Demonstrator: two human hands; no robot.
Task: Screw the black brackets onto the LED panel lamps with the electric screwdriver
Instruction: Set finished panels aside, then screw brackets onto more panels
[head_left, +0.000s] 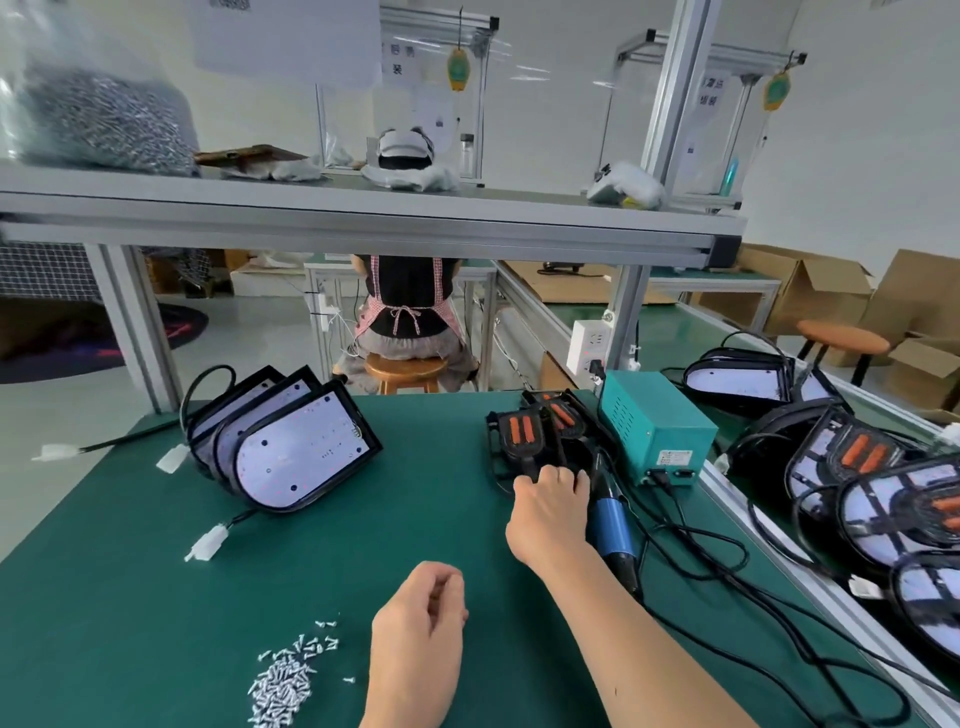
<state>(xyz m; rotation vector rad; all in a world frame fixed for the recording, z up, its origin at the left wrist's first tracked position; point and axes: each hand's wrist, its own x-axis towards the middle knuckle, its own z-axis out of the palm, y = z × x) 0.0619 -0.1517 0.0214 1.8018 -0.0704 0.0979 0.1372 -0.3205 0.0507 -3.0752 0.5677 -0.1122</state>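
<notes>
My right hand (550, 506) rests on the nearest black bracket (521, 434), grip hidden; my left hand (421, 623) hovers loosely curled beside the screws (285, 680), contents unclear.

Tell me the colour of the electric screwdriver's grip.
Blue, on the electric screwdriver, seen in the head view beside the right hand.

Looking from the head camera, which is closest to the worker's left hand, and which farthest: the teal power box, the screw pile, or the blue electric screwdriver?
1. Screw pile, just left of the left hand.
2. Blue electric screwdriver, farther off to its right.
3. Teal power box, farthest, at the back right.
</notes>
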